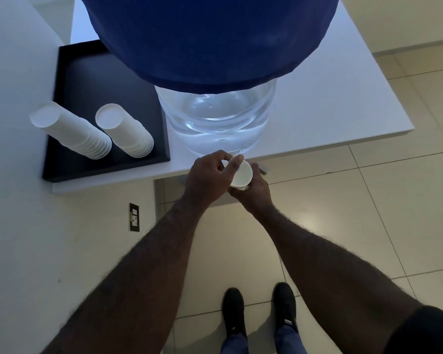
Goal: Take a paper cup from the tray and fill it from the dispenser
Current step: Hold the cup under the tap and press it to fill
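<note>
Paper cup [243, 175], white and open at the top, is held just past the front edge of a white table [343, 103], directly in front of the foot of the water dispenser [215, 118]. The right hand [253, 192] wraps around the cup from below and behind, fingers curled against its side and base. The left hand [210, 177] reaches over from the other side, thumb and fingertips bent together above the cup's rim; whether they pinch the rim or a tap hidden under the hand cannot be told. Whether the cup holds any water cannot be made out.

The dispenser is a clear bottle with water visible inside, its upper part wrapped in a dark blue cover [210, 39] that fills the top of the view. To its left on the table lies a black tray [87, 77] with raised edges. Two stacks of white paper cups [97, 131] stand on the tray side by side, upside down, near its front edge.

Both bare forearms stretch forward from the bottom of the view. Below them are pale floor tiles [368, 226], two dark shoes [258, 310] and a dark wall socket [134, 217] on the wall under the table's left end
</note>
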Demonstrator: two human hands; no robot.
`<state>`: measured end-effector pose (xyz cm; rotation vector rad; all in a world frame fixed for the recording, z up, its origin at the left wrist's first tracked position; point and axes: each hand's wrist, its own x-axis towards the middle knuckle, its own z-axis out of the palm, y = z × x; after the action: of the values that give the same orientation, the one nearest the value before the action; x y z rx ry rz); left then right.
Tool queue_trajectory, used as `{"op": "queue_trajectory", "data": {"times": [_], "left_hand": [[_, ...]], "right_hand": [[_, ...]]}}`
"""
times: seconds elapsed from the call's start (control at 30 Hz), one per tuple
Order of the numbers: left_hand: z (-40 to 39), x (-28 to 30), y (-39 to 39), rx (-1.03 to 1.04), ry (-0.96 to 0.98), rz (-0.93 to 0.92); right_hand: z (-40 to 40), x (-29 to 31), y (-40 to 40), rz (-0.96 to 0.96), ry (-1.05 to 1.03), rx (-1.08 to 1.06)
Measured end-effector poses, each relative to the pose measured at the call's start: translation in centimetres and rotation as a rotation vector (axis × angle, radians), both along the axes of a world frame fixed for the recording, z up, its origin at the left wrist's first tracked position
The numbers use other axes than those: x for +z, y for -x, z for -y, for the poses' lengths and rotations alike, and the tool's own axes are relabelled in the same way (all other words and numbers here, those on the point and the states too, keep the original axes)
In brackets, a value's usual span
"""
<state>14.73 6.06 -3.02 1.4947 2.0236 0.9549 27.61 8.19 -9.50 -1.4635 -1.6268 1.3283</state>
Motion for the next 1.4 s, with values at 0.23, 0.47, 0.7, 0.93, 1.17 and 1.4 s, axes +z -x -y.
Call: {"op": "queue_trajectory", "data": {"times": [0.23,0.47,0.7,0.93,1.17,1.4], "left_hand": [[0.0,-0.2,0.0,0.029,-0.001,0.006],[-0.1,-0.2,0.0,0.026,-0.005,0.020],[-0.1,-0.5,-0.2,0.016,-0.007,-0.036],[0.2,0.2,-0.3,-0.136,-0.163,-0.418],[1.6,0.7,-0.5,-0.369,-0.222,-0.639],[3.3,0.1,-1.2,-0.382,-0.195,-0.603]], "right_hand": [[0.1,-0.1,0.0,-0.016,0.014,-0.017],[0.2,-0.4,0.1,-0.023,-0.015,-0.014],[0.2,-0.5,0.3,-0.016,-0.026,-0.004],[0.1,-0.6,0.4,-0.033,-0.008,-0.012],[0.2,-0.5,0.4,-0.042,-0.015,-0.001],[0.3,-0.6,0.2,-0.046,-0.019,0.009]]}}
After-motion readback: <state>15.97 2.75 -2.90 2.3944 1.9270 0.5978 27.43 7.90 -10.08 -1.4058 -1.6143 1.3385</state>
